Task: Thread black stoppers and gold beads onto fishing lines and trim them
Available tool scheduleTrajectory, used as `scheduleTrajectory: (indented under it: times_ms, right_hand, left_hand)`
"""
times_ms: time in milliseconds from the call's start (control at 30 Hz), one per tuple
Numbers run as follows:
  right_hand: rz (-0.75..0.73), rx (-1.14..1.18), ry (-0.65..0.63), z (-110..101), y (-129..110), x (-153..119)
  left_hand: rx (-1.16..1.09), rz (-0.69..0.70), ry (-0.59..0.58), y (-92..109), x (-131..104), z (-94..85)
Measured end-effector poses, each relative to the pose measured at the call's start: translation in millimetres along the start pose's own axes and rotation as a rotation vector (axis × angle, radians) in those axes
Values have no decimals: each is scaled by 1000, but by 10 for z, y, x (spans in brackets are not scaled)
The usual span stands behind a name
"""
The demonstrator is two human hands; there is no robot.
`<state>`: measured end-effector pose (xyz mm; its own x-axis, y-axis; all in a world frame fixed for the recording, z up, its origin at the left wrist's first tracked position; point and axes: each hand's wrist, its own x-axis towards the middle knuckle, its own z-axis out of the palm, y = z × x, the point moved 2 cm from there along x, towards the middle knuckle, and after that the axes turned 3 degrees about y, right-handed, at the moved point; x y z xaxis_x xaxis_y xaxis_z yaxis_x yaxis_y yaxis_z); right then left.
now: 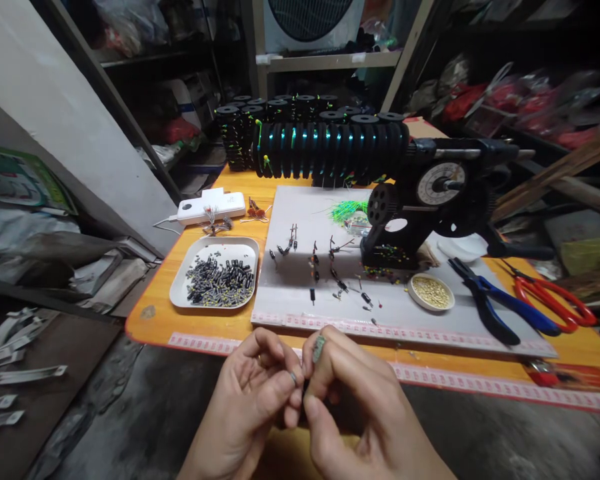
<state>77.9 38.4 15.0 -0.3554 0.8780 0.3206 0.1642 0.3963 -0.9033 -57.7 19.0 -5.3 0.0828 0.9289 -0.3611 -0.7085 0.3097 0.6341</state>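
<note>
Left hand (253, 403): nearest the camera, below the front edge of the counter (153, 293); thumb and fingers together at the tips, apparently clamped on one end of the small piece.
Right hand (363, 397): just beside the left, forefinger bent, a greenish wrap (319, 348) on one finger; its fingers seem clamped on the same piece.
Small piece (305, 385): between the two sets of fingertips, dark, mostly hidden; its shape and any join cannot be told.
Pinch: best kept light and close to the working end, one hand steadying while the other makes the small turns; squeezing hard could make so slight a part spring away.
Place to work: the hands are in front of the counter, so a dropped part would probably reach the floor; working over the board (280, 303) would be safer.
White tray (174, 283): on the left, holding a heap of dark and grey parts (220, 280).
Loose parts (313, 295): scattered on the board ahead of the hands; forearms should pass clear of them.
Gold bead dish (431, 309): on the board's right, near the blue-handled pliers (480, 290).
Black winder (395, 233): standing behind, well apart from the fingers.
</note>
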Motion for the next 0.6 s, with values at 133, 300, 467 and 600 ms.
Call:
scheduleTrajectory:
  times_ms: [133,300,467,600]
  right_hand:
    - [-10,-3,5,-15,-18,-17]
    - [-11,1,-4,-20,-64,-13]
    - [-11,-8,10,-12,-42,-26]
    - [-18,-3,11,-16,-34,-24]
  left_hand:
    - [2,0,5,0,0,6]
    - [-11,-15,-2,8,-8,31]
    - [2,-12,4,7,-1,16]
    - [-5,-17,-2,10,1,28]
